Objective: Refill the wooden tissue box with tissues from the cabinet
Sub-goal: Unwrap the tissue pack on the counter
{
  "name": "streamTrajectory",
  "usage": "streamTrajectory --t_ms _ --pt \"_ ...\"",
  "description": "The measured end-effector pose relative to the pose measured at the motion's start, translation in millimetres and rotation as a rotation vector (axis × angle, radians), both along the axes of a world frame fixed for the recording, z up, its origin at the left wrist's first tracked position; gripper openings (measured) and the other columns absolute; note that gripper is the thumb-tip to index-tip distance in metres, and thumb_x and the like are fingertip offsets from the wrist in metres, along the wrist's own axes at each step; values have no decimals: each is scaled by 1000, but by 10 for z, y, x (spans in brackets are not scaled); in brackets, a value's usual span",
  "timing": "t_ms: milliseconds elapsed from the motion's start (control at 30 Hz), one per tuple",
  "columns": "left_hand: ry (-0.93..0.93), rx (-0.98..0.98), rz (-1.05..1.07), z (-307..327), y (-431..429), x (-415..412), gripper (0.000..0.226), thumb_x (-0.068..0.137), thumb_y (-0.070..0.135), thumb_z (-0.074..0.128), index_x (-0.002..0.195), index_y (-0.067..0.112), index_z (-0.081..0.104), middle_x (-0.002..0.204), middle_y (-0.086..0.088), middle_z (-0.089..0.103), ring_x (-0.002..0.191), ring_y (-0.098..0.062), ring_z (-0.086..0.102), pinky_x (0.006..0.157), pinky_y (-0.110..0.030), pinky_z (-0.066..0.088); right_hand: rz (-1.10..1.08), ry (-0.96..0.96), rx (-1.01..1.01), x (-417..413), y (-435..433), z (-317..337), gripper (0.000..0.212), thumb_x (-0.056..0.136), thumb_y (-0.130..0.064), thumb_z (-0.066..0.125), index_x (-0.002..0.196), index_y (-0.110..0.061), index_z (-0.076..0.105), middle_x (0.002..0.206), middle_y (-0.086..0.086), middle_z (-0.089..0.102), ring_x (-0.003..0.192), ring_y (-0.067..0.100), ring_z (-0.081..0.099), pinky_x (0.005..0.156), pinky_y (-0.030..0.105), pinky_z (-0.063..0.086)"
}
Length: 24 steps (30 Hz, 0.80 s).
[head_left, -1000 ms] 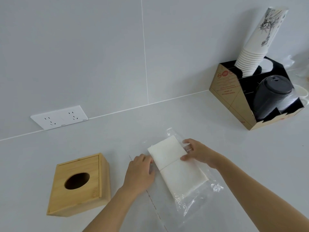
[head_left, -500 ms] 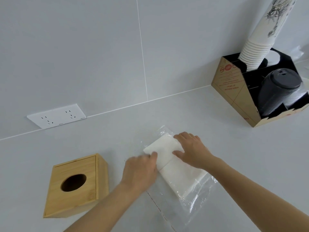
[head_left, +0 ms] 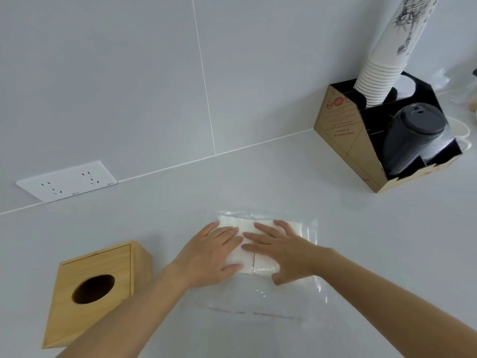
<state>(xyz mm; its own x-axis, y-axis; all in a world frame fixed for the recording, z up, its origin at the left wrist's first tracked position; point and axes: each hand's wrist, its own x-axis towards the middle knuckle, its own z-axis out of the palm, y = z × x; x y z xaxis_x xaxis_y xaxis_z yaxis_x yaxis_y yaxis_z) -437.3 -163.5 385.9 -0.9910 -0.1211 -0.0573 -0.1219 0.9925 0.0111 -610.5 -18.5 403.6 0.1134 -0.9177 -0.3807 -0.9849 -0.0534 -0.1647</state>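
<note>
A white tissue stack lies in an opened clear plastic bag on the pale counter, in the middle of the view. My left hand and my right hand both rest on top of the stack, side by side. The fingers reach over its far part and the thumbs press against its near edge. The hands hide most of the stack. The wooden tissue box stands to the left of my left forearm, upright, with its round hole facing up and nothing showing in the hole.
A cardboard cup holder stands at the back right, holding a tall stack of paper cups and a stack of black lids. A white wall socket sits low on the wall at the left.
The tissue stack has turned from a diagonal to lie crosswise in front of me. Both hands have moved from its edges onto its top, close together.
</note>
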Motion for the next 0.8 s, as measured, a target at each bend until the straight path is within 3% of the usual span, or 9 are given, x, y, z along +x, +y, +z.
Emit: streamTrajectory --t_ms 100,167,400,500,667,733,800 --pt "44 -42 8 -63 174 102 58 80 56 46 114 14 66 117 -10 66 110 -22 62 102 -39 29 40 4 9 -139 -11 8 89 76 -21 62 147 -44 13 159 -14 -3 145 16 -16 115 46 -12" --pt "27 -32 46 -128 264 175 65 78 59 47 122 13 62 125 -12 62 116 -24 59 102 -40 28 69 27 -8 -181 -8 -13 90 75 -18 61 146 -47 13 159 -12 -5 145 18 -16 116 48 -10" --pt "18 37 178 -165 207 290 77 73 62 47 135 16 48 142 -14 46 133 -28 36 108 -36 17 11 137 -8 -399 129 -6 109 73 -52 70 144 -45 -13 158 -1 -17 144 21 -19 113 42 -12" --pt "-9 21 182 -185 157 301 79 71 65 46 135 17 42 140 -10 50 129 -27 47 105 -36 23 -22 135 13 -505 159 1 110 73 -54 70 144 -43 -12 158 -1 -16 145 19 -17 113 41 -10" --pt "32 10 173 -232 122 294 79 70 68 46 133 20 44 136 -6 54 124 -24 53 104 -35 28 -27 90 41 -494 116 47 102 77 -37 70 147 -42 -4 159 0 -10 146 20 -10 115 38 3" --pt "75 -8 160 -196 116 288 75 70 65 46 132 23 47 133 -4 57 121 -22 56 105 -33 39 -33 72 50 -494 103 87 97 78 -29 66 147 -42 -1 159 0 -5 146 20 -7 114 37 9" --pt "120 -1 137 -140 99 286 66 71 59 48 126 23 51 128 -2 61 117 -20 59 103 -30 39 -48 31 71 -481 91 161 94 76 -26 64 147 -41 4 158 -2 1 145 18 -2 113 36 12"
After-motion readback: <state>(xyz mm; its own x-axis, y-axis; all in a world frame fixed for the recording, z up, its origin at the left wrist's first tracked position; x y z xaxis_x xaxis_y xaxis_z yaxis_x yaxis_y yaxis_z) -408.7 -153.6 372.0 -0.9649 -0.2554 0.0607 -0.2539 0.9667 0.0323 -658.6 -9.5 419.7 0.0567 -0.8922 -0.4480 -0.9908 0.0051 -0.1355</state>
